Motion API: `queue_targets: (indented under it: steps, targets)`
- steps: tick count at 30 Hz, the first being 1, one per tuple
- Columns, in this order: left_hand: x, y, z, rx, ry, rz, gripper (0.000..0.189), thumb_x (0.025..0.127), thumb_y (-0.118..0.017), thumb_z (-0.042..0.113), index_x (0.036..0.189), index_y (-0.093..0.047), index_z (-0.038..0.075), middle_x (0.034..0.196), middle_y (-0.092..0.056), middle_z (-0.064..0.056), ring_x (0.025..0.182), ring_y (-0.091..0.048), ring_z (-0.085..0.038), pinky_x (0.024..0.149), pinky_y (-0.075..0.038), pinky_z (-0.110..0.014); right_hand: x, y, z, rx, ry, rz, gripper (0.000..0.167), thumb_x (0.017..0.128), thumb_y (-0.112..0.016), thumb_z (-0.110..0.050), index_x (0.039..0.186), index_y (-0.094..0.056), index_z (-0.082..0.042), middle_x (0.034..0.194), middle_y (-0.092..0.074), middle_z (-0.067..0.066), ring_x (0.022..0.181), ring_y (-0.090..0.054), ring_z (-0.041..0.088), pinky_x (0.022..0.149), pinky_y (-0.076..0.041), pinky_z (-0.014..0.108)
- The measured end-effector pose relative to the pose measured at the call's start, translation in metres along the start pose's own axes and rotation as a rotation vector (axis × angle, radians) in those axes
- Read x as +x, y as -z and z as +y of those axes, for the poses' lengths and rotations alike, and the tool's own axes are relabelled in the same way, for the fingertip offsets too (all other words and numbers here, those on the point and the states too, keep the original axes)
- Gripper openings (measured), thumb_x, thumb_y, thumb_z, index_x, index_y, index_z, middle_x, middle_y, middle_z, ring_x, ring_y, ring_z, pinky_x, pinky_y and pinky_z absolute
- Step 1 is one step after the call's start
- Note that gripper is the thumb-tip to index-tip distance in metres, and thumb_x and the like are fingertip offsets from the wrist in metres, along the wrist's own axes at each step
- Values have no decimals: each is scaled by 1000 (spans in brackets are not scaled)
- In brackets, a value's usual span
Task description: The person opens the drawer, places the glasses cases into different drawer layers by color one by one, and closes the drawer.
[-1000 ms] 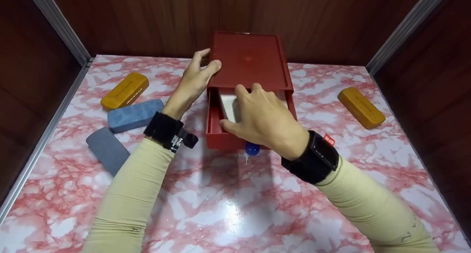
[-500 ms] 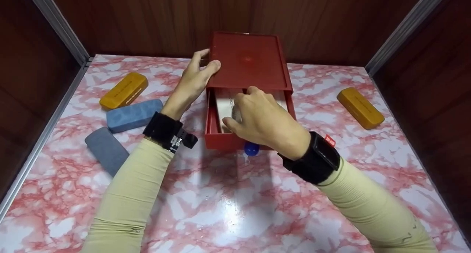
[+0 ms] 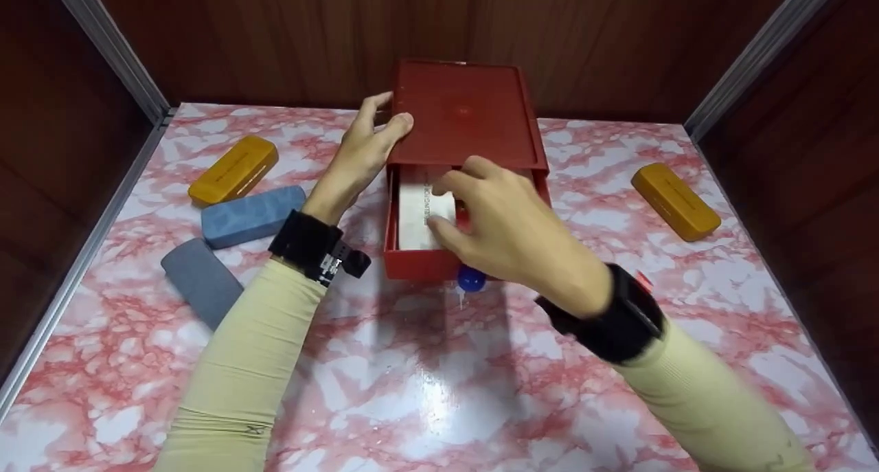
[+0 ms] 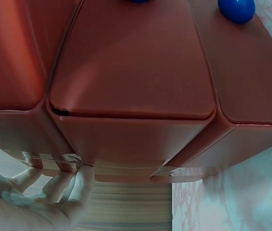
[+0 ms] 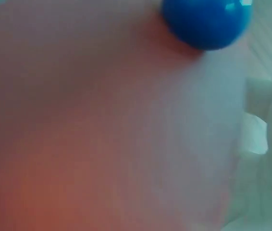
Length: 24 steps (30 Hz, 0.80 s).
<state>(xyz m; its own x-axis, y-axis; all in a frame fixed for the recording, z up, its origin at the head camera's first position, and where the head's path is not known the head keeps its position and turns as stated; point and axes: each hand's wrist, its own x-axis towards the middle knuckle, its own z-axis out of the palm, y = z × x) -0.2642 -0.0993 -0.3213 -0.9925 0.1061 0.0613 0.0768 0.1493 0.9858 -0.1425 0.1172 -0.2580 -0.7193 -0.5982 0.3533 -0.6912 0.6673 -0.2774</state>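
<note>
In the head view a red drawer unit (image 3: 467,115) stands at the back, its top drawer (image 3: 419,264) pulled out. A white case (image 3: 413,214) with printed lettering lies flat along the drawer's left side. Over the drawer, my right hand (image 3: 515,225) has thumb and index finger apart, their tips overlapping the case's right part. My left hand (image 3: 364,145) rests against the unit's left side, thumb on the top edge. Its fingertips touch the red side wall in the left wrist view. The right wrist view is blurred, with a blue knob (image 5: 205,21) near the top.
A yellow case (image 3: 233,170), a light blue case (image 3: 253,216) and a grey case (image 3: 201,279) lie left of the unit. Another yellow case (image 3: 676,201) is at the right. Wood-grained walls (image 3: 288,32) enclose the marbled table (image 3: 618,417).
The white case went from tilted to lying flat at the drawer's left. My right hand has opened its fingers and drawn back toward the right. My left hand stays put.
</note>
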Motion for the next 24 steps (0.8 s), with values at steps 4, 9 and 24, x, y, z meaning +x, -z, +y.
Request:
queue_targets:
  steps: [4, 9, 24]
  targets:
    - [0, 0, 1, 3, -9, -8, 70, 106, -61, 41, 165, -33, 18, 164, -43, -10, 148, -48, -22, 117, -43, -37, -20, 10, 2, 128, 107, 134, 14, 98, -72, -19, 107, -75, -7, 93, -67, 4, 77, -62, 14, 66, -53, 28]
    - [-1, 0, 0, 13, -5, -5, 70, 106, -60, 42, 166, -32, 18, 166, -40, -11, 148, -47, -22, 118, -43, -38, -44, 18, 6, 265, 140, 171, 9, 100, -72, -16, 106, -75, -10, 95, -70, -3, 75, -62, 6, 60, -53, 21]
    - [-1, 2, 2, 16, 5, -9, 70, 106, -60, 41, 166, -32, 18, 166, -39, -10, 149, -46, -23, 119, -42, -37, -95, -12, 18, 713, 0, 181, 15, 98, -68, 6, 111, -72, 2, 89, -74, 6, 59, -67, 15, 45, -53, 25]
